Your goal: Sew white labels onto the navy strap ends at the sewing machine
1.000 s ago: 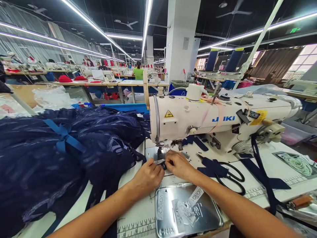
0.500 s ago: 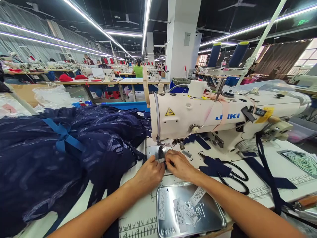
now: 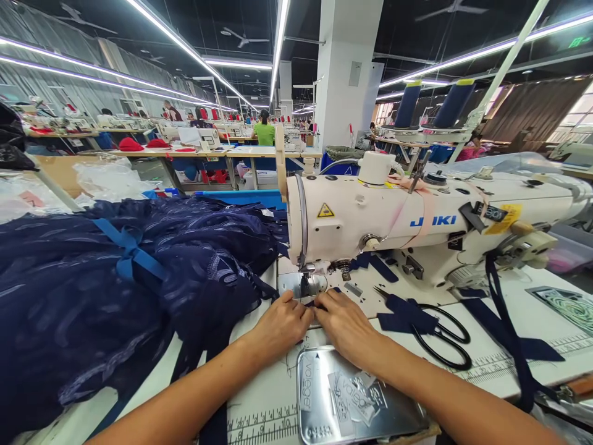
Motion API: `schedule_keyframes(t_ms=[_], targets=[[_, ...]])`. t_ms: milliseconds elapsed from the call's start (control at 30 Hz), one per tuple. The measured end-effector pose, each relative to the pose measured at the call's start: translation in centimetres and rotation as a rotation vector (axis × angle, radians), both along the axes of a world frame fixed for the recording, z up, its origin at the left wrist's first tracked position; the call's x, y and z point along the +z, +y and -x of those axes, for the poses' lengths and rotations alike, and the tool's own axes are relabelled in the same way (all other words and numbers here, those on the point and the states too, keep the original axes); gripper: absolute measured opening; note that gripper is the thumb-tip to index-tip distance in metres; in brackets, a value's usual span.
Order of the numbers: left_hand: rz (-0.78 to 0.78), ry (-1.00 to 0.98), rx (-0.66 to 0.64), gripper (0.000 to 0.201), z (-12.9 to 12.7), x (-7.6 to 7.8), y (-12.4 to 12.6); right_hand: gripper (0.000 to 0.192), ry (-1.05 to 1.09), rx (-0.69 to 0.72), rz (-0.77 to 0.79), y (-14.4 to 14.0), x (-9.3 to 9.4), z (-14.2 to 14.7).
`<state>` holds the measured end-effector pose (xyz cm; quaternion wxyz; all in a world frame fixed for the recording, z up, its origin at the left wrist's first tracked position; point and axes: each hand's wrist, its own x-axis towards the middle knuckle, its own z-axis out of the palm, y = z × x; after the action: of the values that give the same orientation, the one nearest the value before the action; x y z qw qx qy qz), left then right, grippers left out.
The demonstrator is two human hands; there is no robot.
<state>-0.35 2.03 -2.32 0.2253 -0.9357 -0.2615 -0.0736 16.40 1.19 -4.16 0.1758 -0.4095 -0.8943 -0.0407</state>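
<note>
Navy strip of fabric (image 3: 315,303) lies pinched between my two hands just in front of the presser foot (image 3: 304,285) of the white sewing machine (image 3: 417,219), on its bed. It is small, thin and soft, I judge, light enough to shift at the least nudge and limp enough to fold on itself, so it wants holding flat by its edges, close to the needle but clear of it. My left hand (image 3: 282,324) rests knuckles-up with the fingers curled narrow onto the strip's near end; my right hand (image 3: 345,321) does the same from the other side, fingertips meeting the left's. How much of the piece sits under the foot I cannot tell, as my fingers cover it.

Just toward me lies a metal tray (image 3: 398,414) with white labels (image 3: 354,392). To my right are black scissors (image 3: 442,340), partly covered by navy scraps (image 3: 401,312), and a long navy tape (image 3: 507,327) hanging off the machine. To my left, a big heap of navy lace garments (image 3: 115,290) tied with a blue ribbon (image 3: 130,256) spreads over the table (image 3: 491,309).
</note>
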Motion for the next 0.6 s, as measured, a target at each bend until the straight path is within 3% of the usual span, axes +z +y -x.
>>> schedule_keyframes(t_ms=[133,267,433,600], targets=[[0.074,-0.138,0.007,0.011,2.2,1.6,-0.3,0.018,-0.200,0.127,-0.093,0.4,0.4,-0.6],[0.141,-0.127,-0.046,0.010,3.4,2.6,-0.3,0.022,-0.298,0.299,-0.142,2.2,1.3,-2.2],[0.264,-0.103,-0.131,0.017,2.4,0.8,0.8,0.023,-0.306,0.261,-0.145,2.6,1.2,-2.5],[0.284,-0.175,-0.010,0.025,2.1,-0.2,1.3,0.026,-0.288,0.210,-0.160,2.7,0.7,-2.2]])
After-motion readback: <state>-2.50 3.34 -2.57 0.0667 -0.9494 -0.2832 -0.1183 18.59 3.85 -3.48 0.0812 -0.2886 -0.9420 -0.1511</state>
